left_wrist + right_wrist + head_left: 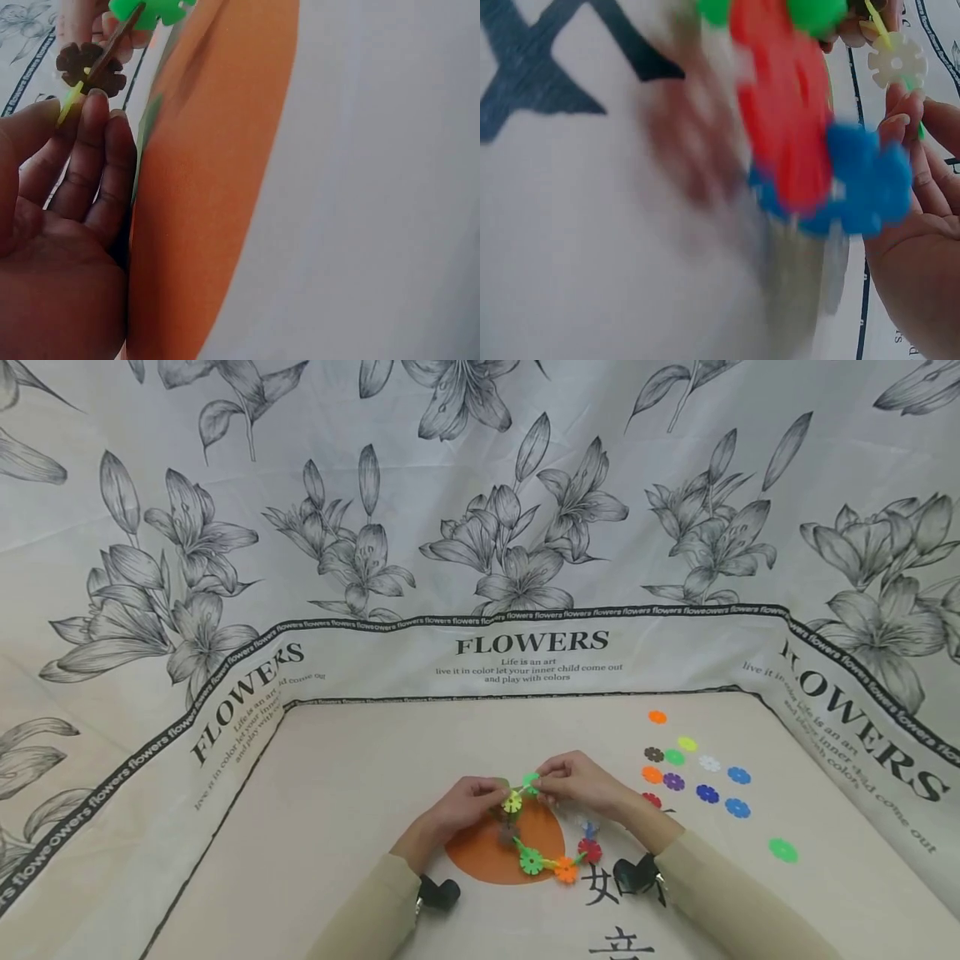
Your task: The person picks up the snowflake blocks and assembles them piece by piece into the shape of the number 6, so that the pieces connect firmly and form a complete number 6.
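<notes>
Above an orange circle printed on the cloth, my left hand (463, 803) pinches a yellow notched plastic disc (71, 103) between thumb and fingers. Opposite it, my right hand (579, 781) pinches a green notched disc (532, 783). A white disc (898, 63) joins the two in the right wrist view. From the yellow piece hangs a linked chain with a brown disc (101, 71), a green disc (531, 861), an orange disc (566, 870), a red disc (590, 850) and a blue disc (855, 187) near its far end. Fingers partly hide the pinched discs.
Several loose discs lie to the right, among them an orange disc (657, 717), a white disc (709, 763) and a green disc (783, 850). A red disc (651, 799) is partly behind my right forearm. Flower-printed cloth (525, 677) rises behind and beside the work surface.
</notes>
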A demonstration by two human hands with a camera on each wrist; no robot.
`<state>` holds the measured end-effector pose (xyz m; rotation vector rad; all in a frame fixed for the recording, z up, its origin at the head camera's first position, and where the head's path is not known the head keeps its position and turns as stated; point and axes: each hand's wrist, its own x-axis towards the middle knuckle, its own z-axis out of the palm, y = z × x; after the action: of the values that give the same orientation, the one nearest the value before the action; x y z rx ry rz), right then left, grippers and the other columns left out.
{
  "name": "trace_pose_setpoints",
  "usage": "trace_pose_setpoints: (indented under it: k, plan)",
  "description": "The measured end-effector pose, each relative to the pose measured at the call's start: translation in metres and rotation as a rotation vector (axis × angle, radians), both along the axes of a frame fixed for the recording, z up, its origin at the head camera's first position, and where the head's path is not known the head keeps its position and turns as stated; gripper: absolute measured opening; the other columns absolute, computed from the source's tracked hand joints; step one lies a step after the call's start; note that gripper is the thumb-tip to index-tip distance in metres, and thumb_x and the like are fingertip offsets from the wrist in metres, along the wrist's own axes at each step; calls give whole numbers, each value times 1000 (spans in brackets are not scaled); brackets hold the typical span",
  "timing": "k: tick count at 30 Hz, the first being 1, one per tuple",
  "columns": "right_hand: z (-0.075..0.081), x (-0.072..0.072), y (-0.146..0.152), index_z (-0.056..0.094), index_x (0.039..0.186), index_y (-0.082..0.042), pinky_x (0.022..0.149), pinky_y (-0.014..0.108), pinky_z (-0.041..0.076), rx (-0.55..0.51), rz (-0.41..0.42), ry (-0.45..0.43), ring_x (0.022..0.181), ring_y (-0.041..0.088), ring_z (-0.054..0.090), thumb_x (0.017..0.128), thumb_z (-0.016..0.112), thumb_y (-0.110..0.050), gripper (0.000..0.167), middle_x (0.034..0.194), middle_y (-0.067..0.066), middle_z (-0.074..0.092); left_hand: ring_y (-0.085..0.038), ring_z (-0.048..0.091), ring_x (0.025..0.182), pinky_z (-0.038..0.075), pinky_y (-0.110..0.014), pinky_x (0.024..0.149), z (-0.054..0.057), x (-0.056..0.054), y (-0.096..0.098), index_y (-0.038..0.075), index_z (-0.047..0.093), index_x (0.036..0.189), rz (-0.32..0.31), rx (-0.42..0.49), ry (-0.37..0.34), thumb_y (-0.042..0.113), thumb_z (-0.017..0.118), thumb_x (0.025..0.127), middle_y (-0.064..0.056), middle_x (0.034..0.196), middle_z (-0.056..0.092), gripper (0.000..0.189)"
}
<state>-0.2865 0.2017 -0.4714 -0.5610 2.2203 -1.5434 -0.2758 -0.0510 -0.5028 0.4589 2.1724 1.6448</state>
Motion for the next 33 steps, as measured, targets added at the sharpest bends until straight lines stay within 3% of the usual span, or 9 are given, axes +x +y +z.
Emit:
trace_pose_setpoints:
  k: [10,19,28,33]
  plan:
    - [4,1,-4,71,115,5,70,30,54,32,15,64,77,19,61,103,60,-8,22,94,23,72,-15,62,93,47,-40,97,-1,2,0,6,77,105,10,-21,17,25,61,104,-2,92,71,25]
    - [9,5,-11,69,118,10,72,33,56,31,82,85,77,24,63,101,60,-6,24,96,28,70,-13,64,100,44,-43,105,-4,1,0,5,73,114,43,16,-28,25,68,100,-4,104,76,26]
    - [9,6,-21,71,116,6,73,34,56,88,119,125,78,20,64,100,62,-9,24,96,19,73,-15,66,99,46,-43,105,-1,2,-1,4,71,119,27,37,-26,21,64,103,-6,107,75,24]
    - [13,5,-11,71,117,5,75,35,57,147,75,188,83,22,67,101,61,-12,25,99,14,74,-15,65,94,49,-39,99,-1,3,0,3,71,116,34,39,-31,20,65,102,-7,102,75,23]
